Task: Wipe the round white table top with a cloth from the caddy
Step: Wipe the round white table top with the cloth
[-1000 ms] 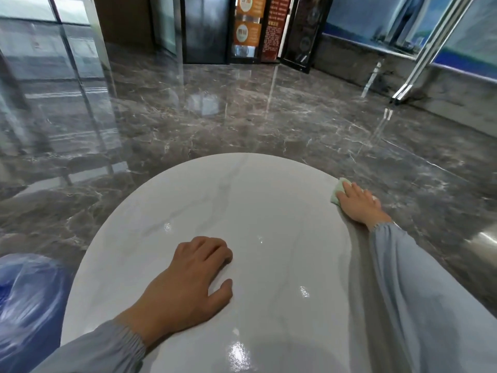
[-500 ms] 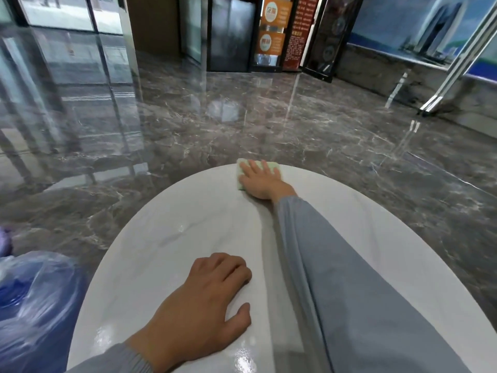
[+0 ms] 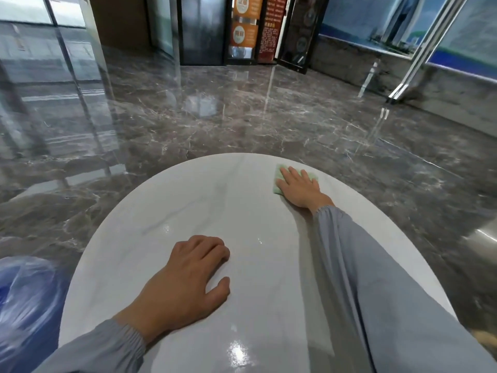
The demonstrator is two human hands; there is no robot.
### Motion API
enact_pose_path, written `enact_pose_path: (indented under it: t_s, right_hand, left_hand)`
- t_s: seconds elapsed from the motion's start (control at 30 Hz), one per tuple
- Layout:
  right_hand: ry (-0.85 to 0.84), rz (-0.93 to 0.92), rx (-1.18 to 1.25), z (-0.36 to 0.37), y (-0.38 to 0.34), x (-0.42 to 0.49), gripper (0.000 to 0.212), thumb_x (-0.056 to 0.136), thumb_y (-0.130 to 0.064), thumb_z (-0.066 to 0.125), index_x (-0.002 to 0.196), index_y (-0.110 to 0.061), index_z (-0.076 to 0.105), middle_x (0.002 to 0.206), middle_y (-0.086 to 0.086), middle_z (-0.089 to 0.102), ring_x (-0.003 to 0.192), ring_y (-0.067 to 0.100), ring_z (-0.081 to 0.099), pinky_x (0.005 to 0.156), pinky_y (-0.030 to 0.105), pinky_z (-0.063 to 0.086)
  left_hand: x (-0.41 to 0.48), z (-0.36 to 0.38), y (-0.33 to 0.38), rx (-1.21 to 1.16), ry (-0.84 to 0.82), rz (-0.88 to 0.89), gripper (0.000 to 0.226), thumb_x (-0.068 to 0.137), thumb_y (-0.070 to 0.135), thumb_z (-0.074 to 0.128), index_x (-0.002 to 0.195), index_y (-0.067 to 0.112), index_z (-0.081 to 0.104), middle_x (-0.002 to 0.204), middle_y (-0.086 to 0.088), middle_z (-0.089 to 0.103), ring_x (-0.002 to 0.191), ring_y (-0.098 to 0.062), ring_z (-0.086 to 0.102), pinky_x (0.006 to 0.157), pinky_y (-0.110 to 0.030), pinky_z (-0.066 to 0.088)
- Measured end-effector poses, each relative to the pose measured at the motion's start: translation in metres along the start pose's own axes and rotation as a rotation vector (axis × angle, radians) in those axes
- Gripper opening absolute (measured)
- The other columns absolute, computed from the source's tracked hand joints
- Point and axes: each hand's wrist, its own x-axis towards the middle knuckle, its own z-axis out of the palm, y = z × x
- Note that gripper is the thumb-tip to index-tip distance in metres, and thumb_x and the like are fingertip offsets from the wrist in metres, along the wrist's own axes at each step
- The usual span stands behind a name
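From the head view, the round white glossy table top with faint grey veining (image 3: 242, 203) fills the lower half. The right hand (image 3: 298, 188) lies flat, fingers straight and slightly spread, pressing a small pale green cloth (image 3: 312, 176) onto the table's far right part, close to the rim. The left hand (image 3: 193, 278) rests near the middle (thumb out, fingers loosely bent, fingertips on the surface) and holds nothing. Both arms wear loose grey-blue sleeves (image 3: 376, 292). Around the table lies polished dark marble floor (image 3: 242, 117); a blurred blue plastic bag (image 3: 24, 305) sits lower left.
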Motion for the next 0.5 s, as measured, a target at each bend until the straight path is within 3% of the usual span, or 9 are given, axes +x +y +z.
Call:
enact_pose_path:
  t_s: [0.13,0.23,0.4,0.5]
  right_hand:
    - [0.072,0.299,-0.004,-0.011,0.129,-0.044,0.063,0.103,-0.059,0.02,0.162,-0.043,0.008,0.172,-0.012,0.002,0.159,0.027,0.001,0.125,0.056,0.001]
    - [0.092,0.394,0.009,-0.014,0.175,-0.069,0.066,0.1,-0.061,0.019,0.162,-0.041,0.008,0.172,-0.005,0.01,0.157,0.031,0.013,0.124,0.056,0.012]
    - [0.039,0.411,0.0,-0.016,0.154,-0.062,0.064,0.104,-0.056,0.017,0.163,-0.039,0.0,0.173,-0.01,-0.004,0.158,0.031,-0.006,0.124,0.058,0.002]
    - [0.003,0.299,-0.021,-0.014,0.101,-0.032,0.062,0.105,-0.055,0.015,0.163,-0.039,-0.001,0.172,-0.011,-0.011,0.158,0.029,-0.013,0.124,0.058,-0.006]
  left_hand:
    - [0.0,0.003,0.0,0.001,0.005,0.007,0.026,0.093,0.052,0.054,0.115,0.037,0.053,0.122,0.025,0.045,0.123,-0.005,0.043,0.104,-0.026,0.027]
    - [0.001,0.002,-0.001,0.0,0.004,0.013,0.026,0.094,0.053,0.053,0.115,0.036,0.053,0.122,0.025,0.045,0.122,-0.004,0.042,0.103,-0.025,0.027]
    - [0.001,0.002,0.002,-0.013,0.005,0.015,0.028,0.094,0.051,0.052,0.115,0.034,0.054,0.121,0.022,0.046,0.12,-0.006,0.042,0.102,-0.027,0.03]
    - [0.002,0.002,0.006,-0.008,0.015,0.014,0.029,0.093,0.049,0.053,0.116,0.03,0.056,0.121,0.019,0.048,0.12,-0.011,0.045,0.103,-0.031,0.032]
